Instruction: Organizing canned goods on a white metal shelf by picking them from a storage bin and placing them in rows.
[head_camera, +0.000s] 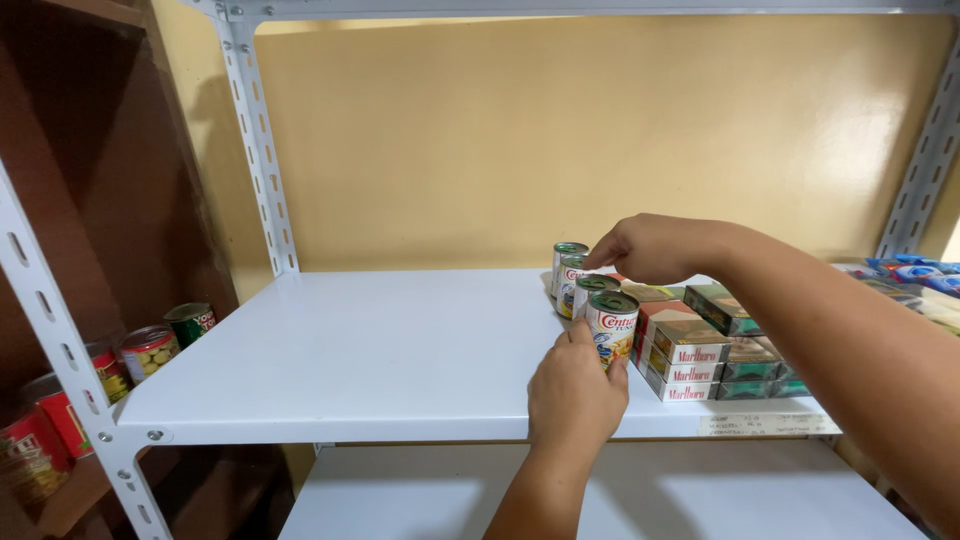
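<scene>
A row of several small white tin cans with green lids (590, 292) runs front to back on the white metal shelf (370, 350). My left hand (575, 392) rests at the shelf's front, thumb and fingers around the nearest can (613, 322). My right hand (650, 248) reaches in from the right, fingertips pinched over the top of a rear can (570, 268). Stacked flat red-and-white and green packs (690, 355) sit right against the cans' right side.
More cans with red and green labels (150, 350) stand on a brown wooden shelf at the left. Blue packets (915, 272) lie at the far right. A lower white shelf (600, 495) and perforated white uprights (255, 140) frame the space; yellow wall behind.
</scene>
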